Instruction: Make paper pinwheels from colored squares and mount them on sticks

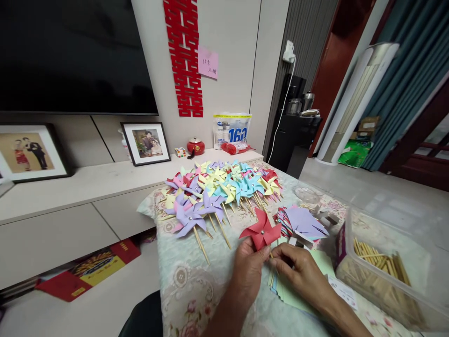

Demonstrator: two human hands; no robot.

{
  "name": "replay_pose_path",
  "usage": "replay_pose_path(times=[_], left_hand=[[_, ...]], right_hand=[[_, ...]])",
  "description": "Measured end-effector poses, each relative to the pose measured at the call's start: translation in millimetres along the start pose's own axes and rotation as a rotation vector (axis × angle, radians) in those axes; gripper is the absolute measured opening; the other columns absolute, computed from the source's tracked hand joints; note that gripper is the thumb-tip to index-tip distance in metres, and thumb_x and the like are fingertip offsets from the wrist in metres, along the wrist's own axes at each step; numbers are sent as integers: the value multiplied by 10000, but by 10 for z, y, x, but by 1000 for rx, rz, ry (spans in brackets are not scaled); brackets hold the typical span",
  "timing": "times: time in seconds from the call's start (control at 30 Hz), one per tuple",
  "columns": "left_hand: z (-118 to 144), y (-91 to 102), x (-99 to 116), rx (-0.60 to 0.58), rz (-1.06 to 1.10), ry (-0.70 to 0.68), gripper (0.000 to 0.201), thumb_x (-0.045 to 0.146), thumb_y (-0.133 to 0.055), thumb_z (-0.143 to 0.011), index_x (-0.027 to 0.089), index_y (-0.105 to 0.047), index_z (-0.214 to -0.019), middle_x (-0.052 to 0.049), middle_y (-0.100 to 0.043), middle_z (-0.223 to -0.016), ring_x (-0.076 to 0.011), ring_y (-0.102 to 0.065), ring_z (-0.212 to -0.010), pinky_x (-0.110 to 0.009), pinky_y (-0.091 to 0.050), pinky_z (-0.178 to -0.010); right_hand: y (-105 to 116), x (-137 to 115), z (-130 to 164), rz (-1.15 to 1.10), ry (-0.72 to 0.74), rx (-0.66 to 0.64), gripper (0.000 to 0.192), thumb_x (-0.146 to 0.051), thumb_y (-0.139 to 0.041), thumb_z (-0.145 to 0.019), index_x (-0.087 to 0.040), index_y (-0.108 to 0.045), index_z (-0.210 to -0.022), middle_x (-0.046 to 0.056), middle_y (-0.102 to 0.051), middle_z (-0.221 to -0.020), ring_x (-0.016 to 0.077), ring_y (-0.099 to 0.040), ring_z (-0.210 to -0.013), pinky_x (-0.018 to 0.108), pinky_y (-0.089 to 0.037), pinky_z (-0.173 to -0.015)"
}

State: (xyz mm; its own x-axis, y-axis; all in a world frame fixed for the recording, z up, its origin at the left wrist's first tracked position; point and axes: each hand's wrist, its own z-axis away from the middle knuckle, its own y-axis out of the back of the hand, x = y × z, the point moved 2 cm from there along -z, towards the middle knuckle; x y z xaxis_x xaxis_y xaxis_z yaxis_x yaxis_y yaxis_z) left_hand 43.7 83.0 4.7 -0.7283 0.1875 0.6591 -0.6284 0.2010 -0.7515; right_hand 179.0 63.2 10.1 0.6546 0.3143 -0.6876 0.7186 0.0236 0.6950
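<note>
Both hands are assembling a red pinwheel [261, 232]: the left hand [249, 271] grasps it, the right hand [298, 270] pinches its stick, probably needing alignment next.

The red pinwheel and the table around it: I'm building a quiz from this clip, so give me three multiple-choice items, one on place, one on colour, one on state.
1. Where is the clear plastic box of wooden sticks?
A. at the table's right edge
B. on the floor
C. on the TV shelf

2. What colour is the pinwheel in hand?
A. yellow
B. red
C. purple

3. How is that pinwheel held?
A. lying untouched in the pile
B. by the left hand alone
C. by both hands, the right hand at its lower part

Answers: 1 A, the box sits right of the hands on the floral tablecloth. 2 B, its blades are red. 3 C, fingers of both hands meet beneath it.
</note>
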Motion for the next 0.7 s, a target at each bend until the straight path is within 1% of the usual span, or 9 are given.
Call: replay_pose_path(times=[0.07,0.13,0.2,0.23,0.33,0.43,0.57,0.7], left_hand=[[-12,27,-30,11,-20,-5,318,234,-837,-649,166,-731,-942,-68,-748,-929,-214,-637,-896,-333,-463,-881],[-27,83,-76,56,-57,6,399,251,-843,-628,162,-723,-997,-67,-741,-931,-180,-618,-806,-292,-470,-772],[-42,157,-132,123,-129,32,405,237,-833,-601,145,-716,-978,-54,-724,-858,-132,-560,-679,-248,-431,-644],[-48,195,-161,149,-172,48,408,226,-815,-596,137,-713,-981,-56,-718,-854,-120,-539,-649,-243,-416,-614],[-61,298,-242,239,-275,108,380,189,-743,-574,124,-695,-945,-73,-697,-922,-117,-550,-633,-252,-406,-574],[-64,349,-289,306,-334,158,378,172,-695,-548,122,-681,-922,-71,-675,-914,-117,-562,-593,-263,-392,-547],[-49,326,-292,301,-346,188,332,217,-702,-558,118,-670,-874,-61,-664,-831,-124,-568,-577,-266,-388,-547],[-26,294,-279,278,-399,200,313,260,-708,-590,113,-660,-861,-59,-654,-801,-133,-571,-599,-268,-399,-556]], right_hand=[[11,6,-32,5,-52,-11,215,-305,-539,-906,-183,-612,-745,-6,-576,-652,157,-521,-619,266,-373,-594],[51,1,-82,-5,-87,-15,202,-298,-537,-889,-188,-588,-728,-13,-562,-640,155,-506,-615,263,-364,-590],[112,-16,-153,-14,-100,-8,197,-294,-536,-875,-196,-559,-705,-17,-560,-629,154,-504,-610,259,-363,-586],[146,-26,-197,-14,-101,-1,196,-293,-535,-866,-199,-546,-695,-18,-561,-621,153,-505,-604,257,-363,-582],[244,-41,-369,15,-107,27,180,-287,-527,-838,-204,-543,-680,-16,-577,-604,156,-524,-593,252,-370,-572],[319,-23,-586,49,-120,68,151,-276,-532,-804,-203,-568,-677,-13,-603,-589,157,-549,-576,248,-378,-561],[434,70,-915,84,-161,144,137,-250,-532,-774,-200,-595,-663,-6,-637,-583,160,-579,-564,245,-389,-557],[671,230,-1256,146,-221,270,139,-234,-564,-740,-196,-598,-610,14,-658,-595,177,-613,-609,253,-396,-588]])
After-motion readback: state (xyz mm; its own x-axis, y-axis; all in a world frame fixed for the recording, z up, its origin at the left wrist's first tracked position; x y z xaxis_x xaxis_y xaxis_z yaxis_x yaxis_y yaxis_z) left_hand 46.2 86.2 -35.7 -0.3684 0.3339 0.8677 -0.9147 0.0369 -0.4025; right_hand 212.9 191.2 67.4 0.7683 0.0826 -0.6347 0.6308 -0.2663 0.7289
